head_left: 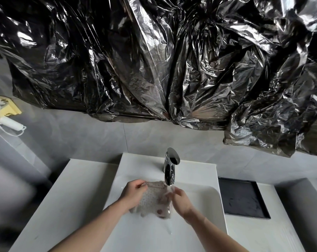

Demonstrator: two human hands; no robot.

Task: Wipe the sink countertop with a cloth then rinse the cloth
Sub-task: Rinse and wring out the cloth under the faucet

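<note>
A pale, dotted cloth (150, 200) hangs spread over the white sink basin (205, 202), just below the chrome faucet (170, 167). My left hand (134, 193) pinches its upper left edge. My right hand (181, 199) grips its right edge beside the spout. Water runs from the faucet past the cloth and streams down the basin (169, 228). The white countertop (66, 193) lies to the left of the basin.
Crumpled black plastic sheeting (154, 60) covers the wall above the sink. A black rectangular tray (243, 199) sits on the counter at the right. A yellow and white holder (6, 110) hangs on the grey wall at the far left.
</note>
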